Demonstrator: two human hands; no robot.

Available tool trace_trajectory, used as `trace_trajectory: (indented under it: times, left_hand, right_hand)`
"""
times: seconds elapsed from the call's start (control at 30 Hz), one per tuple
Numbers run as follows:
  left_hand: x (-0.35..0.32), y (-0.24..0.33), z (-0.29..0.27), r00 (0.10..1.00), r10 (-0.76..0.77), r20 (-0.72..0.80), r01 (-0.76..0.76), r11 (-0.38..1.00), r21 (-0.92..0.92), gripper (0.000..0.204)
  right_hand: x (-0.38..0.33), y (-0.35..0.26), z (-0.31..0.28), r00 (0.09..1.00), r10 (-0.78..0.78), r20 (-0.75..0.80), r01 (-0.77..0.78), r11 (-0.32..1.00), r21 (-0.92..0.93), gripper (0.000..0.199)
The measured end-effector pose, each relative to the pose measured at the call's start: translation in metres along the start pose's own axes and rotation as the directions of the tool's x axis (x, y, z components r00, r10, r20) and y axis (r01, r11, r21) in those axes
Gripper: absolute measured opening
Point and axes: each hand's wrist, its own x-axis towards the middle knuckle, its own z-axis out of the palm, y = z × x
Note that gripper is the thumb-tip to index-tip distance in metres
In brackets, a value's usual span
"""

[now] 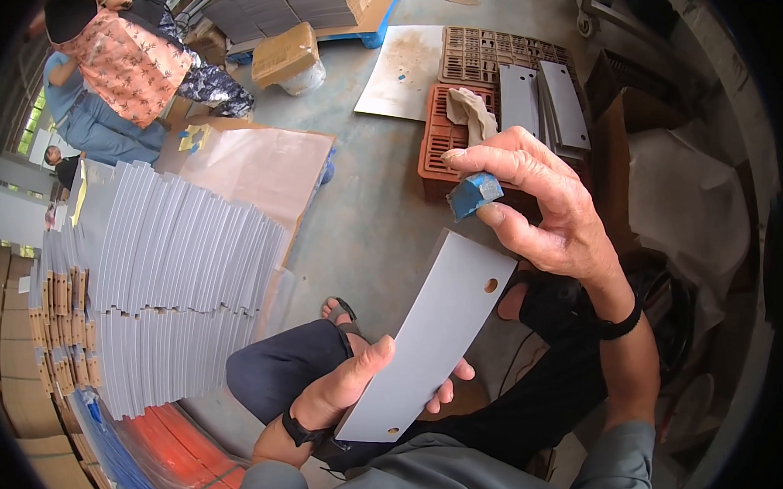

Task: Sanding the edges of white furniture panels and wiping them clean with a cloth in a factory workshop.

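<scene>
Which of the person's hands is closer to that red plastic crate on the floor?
The right. The right hand, pinching a small blue piece, is raised just in front of the red crate in this view. The left hand grips the grey panel low over the lap, well short of it.

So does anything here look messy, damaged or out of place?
Mostly tidy. The grey panel in the left hand looks intact, and the right hand pinches a small blue piece. The one oddity: a crumpled pale cloth draped loosely over the orange crate.
</scene>
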Motion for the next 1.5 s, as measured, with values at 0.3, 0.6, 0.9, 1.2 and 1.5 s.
trace_trajectory:
  times: [0.3,0.6,0.9,1.2,1.5]
  left_hand:
    - [0.001,0.000,0.003,1.000,0.017,-0.024,-0.017,1.000,0.012,0.088]
    - [0.002,-0.001,0.005,0.999,0.024,-0.038,-0.023,1.000,0.020,0.088]
    - [0.007,0.000,0.009,0.985,0.017,-0.174,-0.003,0.997,0.083,0.102]
    - [0.006,0.000,-0.003,0.998,0.066,0.004,-0.066,0.998,0.023,0.092]
    - [0.005,0.001,-0.004,0.997,0.079,0.013,-0.079,0.997,0.008,0.095]
  right_hand:
    - [-0.001,0.001,0.000,0.999,-0.009,0.047,0.012,0.998,-0.069,0.051]
    - [0.001,0.001,0.003,0.994,-0.100,0.037,0.104,0.987,-0.122,0.049]
    - [-0.002,-0.003,-0.002,0.995,-0.068,0.069,0.072,0.996,-0.060,0.045]
    - [-0.009,0.005,0.004,0.949,0.291,-0.119,-0.250,0.929,0.274,0.030]
    - [-0.010,0.015,0.013,0.991,0.134,0.019,-0.133,0.934,0.331,0.026]
